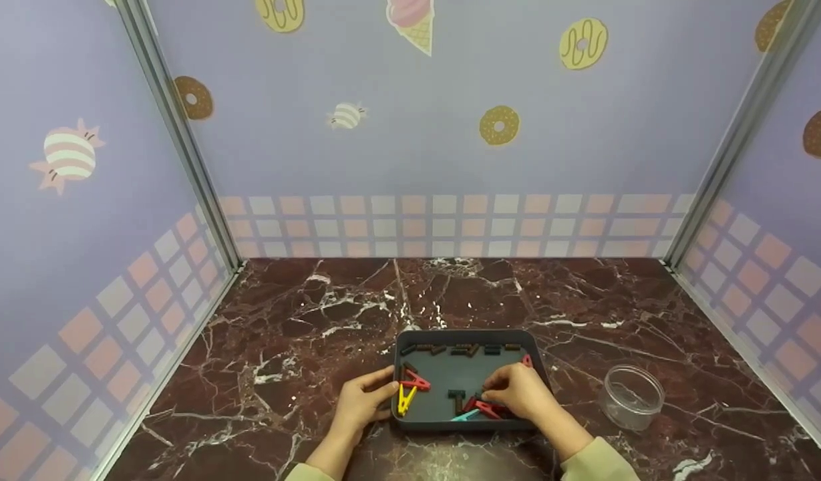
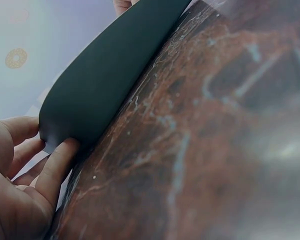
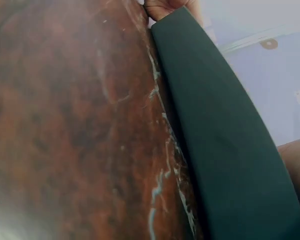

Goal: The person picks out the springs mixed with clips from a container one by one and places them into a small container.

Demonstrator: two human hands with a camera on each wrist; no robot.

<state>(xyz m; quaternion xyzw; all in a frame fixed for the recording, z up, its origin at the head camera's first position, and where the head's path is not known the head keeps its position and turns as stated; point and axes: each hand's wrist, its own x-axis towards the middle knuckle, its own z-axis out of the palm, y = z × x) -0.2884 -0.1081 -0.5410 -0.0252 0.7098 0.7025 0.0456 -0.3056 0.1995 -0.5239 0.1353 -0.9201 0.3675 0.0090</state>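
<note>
A dark grey tray (image 1: pixel 443 377) holds several clothespins and small black and brown cylinders that look like batteries. At its left end, my left hand (image 1: pixel 360 404) grips the corner, thumb and fingers against the outer wall. My right hand (image 1: pixel 520 391) reaches over the right side, fingertips pinching a small dark cylinder (image 1: pixel 478 396) just above others. Below those fingertips lie a red clothespin (image 1: pixel 487 409) and a blue clothespin (image 1: pixel 465 415). Another red clothespin (image 1: pixel 418 381) and a yellow clothespin (image 1: pixel 407 399) lie by the left wall. In the right wrist view the tray wall hides the fingertips.
A clear round plastic tub (image 1: pixel 632 397) stands right of the tray on the dark red marbled table (image 1: pixel 303 321). More cylinders (image 1: pixel 473 349) line the tray's far wall. Printed panels (image 1: pixel 410 167) enclose the table at the back and both sides.
</note>
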